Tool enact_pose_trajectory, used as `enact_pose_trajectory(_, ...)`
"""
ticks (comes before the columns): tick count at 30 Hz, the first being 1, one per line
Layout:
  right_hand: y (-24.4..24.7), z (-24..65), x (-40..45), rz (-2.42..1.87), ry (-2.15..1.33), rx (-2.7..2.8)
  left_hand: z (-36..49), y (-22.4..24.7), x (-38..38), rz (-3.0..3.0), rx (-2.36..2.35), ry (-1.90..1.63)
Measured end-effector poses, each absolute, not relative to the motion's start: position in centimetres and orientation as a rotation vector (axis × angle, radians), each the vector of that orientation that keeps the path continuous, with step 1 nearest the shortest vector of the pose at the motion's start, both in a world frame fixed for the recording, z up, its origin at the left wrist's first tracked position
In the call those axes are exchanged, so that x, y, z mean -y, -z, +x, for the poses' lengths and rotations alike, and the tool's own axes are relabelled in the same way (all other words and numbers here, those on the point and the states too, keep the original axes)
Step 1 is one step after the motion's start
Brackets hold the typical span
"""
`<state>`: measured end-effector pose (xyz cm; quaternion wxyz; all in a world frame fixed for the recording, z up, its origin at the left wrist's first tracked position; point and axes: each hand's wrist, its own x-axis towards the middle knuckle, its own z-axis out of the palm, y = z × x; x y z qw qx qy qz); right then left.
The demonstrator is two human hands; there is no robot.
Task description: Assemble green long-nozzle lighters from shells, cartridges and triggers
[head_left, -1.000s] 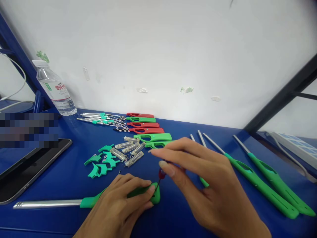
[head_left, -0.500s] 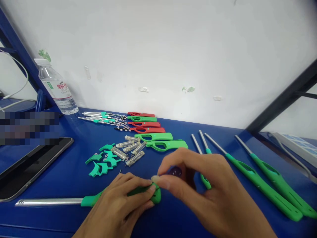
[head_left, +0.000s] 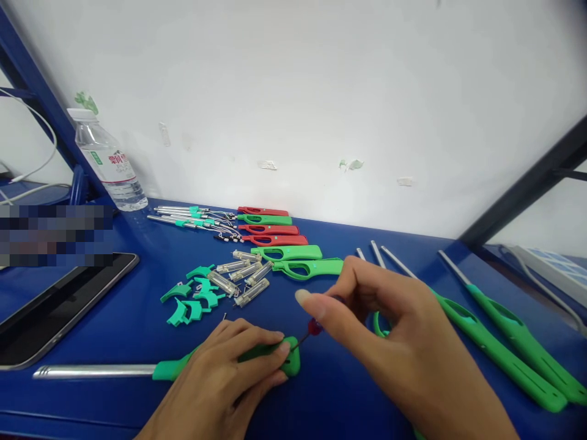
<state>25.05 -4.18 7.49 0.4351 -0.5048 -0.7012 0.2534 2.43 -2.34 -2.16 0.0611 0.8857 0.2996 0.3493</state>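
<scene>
Lying across the front of the blue table is a green long-nosed lighter (head_left: 290,362), its metal tube (head_left: 98,371) pointing left. My left hand (head_left: 229,373) is closed over the handle and holds it against the table. Between thumb and fingers, my right hand (head_left: 385,330) grips a small screwdriver (head_left: 315,327) with a red and dark handle. Its thin shaft slants down to the handle's right end, where the tip seems to touch; the exact contact is too small to tell. Most of the screwdriver's handle is hidden by my fingers.
Behind my hands lie teal triggers (head_left: 195,308), clear fuel tanks (head_left: 251,292), red and green handle shells (head_left: 298,252) and metal tubes with wires (head_left: 183,214). Several green lighters (head_left: 499,348) lie at right. A water bottle (head_left: 107,165) and a phone (head_left: 68,318) are at left.
My right hand has moved slightly right and back from the lighter's end, and its thumb has straightened. The screwdriver's shaft and red collar now show. The left hand stays on the lighter.
</scene>
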Motion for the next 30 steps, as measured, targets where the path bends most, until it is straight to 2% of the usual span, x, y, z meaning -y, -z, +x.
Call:
enact_pose_trajectory(12, -8.3, 25.5, 4.8, -1.102, -0.994, 1.747, 2.3, 2.0, 2.5, 2.705, -0.904, -1.088)
enact_pose_trajectory(21, -8.0, 25.3, 4.4, -1.323, -0.884, 1.623, 2.5, 2.1, 2.4, 2.668, -0.885, -1.100)
enact_pose_trajectory(27, -8.1, 25.7, 4.8, -1.126, -1.179, 1.681, 2.6, 1.6, 2.3, 2.685, -0.897, -1.081)
enact_pose_trajectory(30, -8.1, 26.1, 4.9, -1.077, -1.158, 1.752, 2.7, 1.4, 2.3, 2.691, -0.867, -1.116)
